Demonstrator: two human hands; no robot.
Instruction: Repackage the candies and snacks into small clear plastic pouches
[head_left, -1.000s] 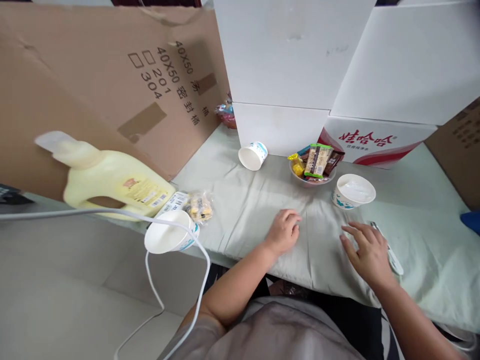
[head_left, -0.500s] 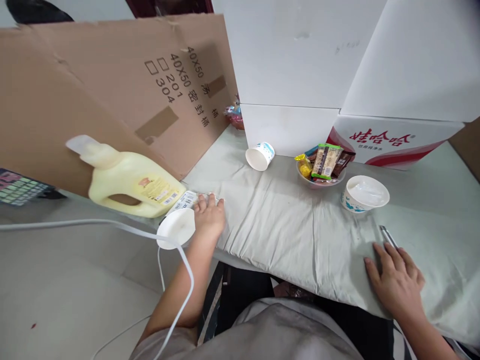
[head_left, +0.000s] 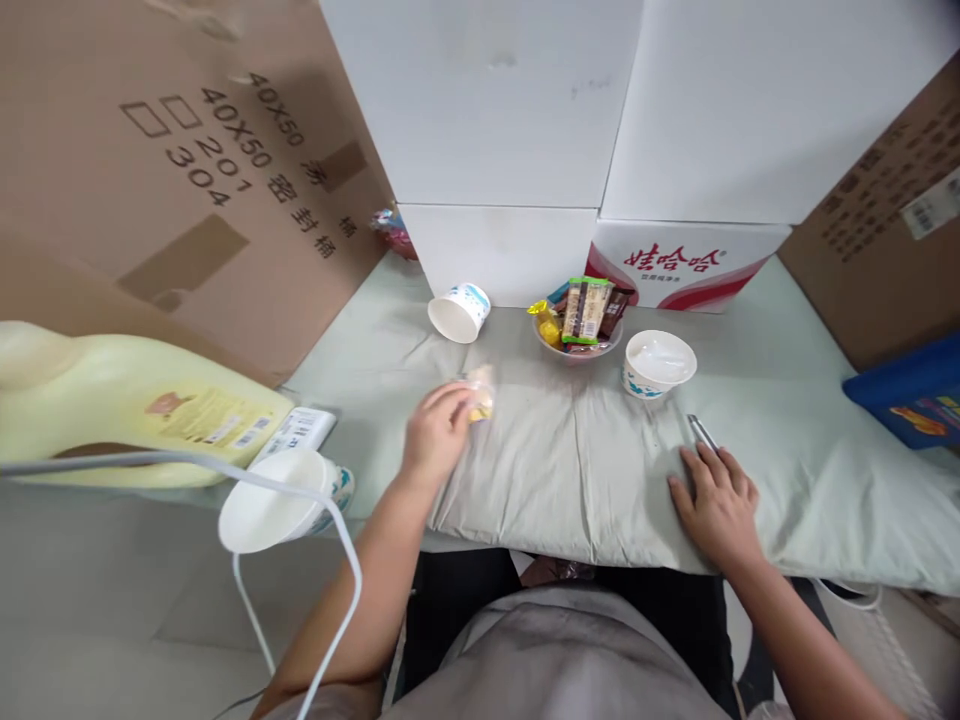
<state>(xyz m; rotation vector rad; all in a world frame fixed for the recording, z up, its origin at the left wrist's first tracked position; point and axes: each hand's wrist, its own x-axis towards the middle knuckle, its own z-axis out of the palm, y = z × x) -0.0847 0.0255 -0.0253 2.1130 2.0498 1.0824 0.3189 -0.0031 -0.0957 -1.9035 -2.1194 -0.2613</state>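
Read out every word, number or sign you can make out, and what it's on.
"40X50 汤 桶": left brown carton
"40X50 密封桶": left brown carton
"201", beside a square: left brown carton
"304", beside a square: left brown carton
"娃哈哈®": red-and-white box
Too small or blurred: smaller print there, right brown carton, yellow bottle, blue item, snack wrappers.

The counter [head_left: 375, 330] wears a pale green cloth [head_left: 540, 470], creased toward the near edge. White cartons [head_left: 510, 255] stand along the far edge; before them lie a tipped paper cup [head_left: 459, 312], a clear snack bowl [head_left: 576, 353] and an upright cup [head_left: 643, 384]. Near the left edge rest a yellow jug [head_left: 180, 375] (on its side), a flat white box [head_left: 306, 428] and a tilted cup [head_left: 281, 500]. The right hand [head_left: 718, 508] rests near the front edge, over a slim silver tool [head_left: 702, 431].
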